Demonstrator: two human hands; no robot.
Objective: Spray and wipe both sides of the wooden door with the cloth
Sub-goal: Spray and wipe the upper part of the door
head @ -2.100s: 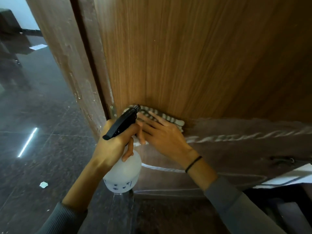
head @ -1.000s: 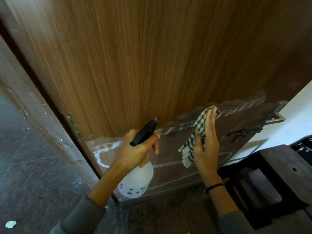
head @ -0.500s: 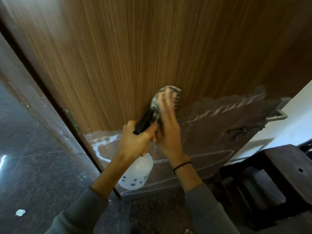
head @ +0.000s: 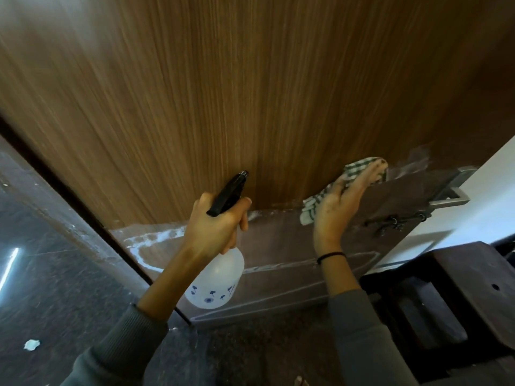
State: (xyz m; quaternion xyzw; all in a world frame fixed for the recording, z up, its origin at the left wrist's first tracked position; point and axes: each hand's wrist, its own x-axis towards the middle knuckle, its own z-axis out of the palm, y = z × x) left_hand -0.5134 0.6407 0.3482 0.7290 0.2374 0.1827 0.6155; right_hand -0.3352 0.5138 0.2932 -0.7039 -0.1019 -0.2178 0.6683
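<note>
Door (head: 250, 93): streaky wood grain, soft sheen. Cloth (head: 354, 169) at three o'clock, woven check. Bottle (head: 217, 277), cloudy plastic. Handle (head: 451, 195), brushed metal. Floor (head: 55, 288), glossy stone.

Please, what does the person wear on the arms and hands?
Grey long sleeves, a left sleeve and a right sleeve, pushed back from the wrists. The left hand and right hand have no gloves. A thin black band circles the right wrist.
</note>
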